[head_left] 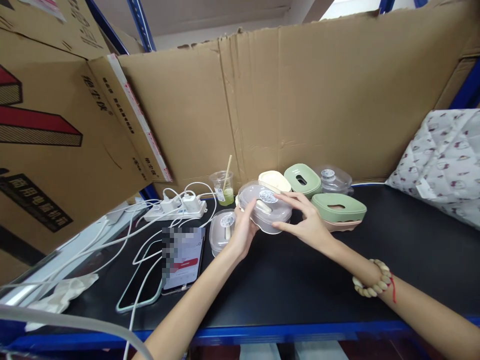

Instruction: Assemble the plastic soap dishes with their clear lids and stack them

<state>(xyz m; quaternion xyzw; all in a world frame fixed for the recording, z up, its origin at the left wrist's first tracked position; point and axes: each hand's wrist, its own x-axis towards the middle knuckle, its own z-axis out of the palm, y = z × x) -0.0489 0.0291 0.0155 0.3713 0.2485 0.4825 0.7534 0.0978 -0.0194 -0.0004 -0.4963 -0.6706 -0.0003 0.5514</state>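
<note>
Head view, left hand (243,231) and right hand (307,222) pinching clear-lidded box (273,214), long axis slanting far left to near right

My left hand (244,232) and right hand (310,226) are bare, with slender fingers, and my forearms (200,299) are uncovered as far as they show. Around my right wrist I wear a bracelet (384,279) of chunky, rounded beads in mottled cream and tan, strung close together. A thin red cord (393,289) dangles from its right side, nearer the elbow.
</note>
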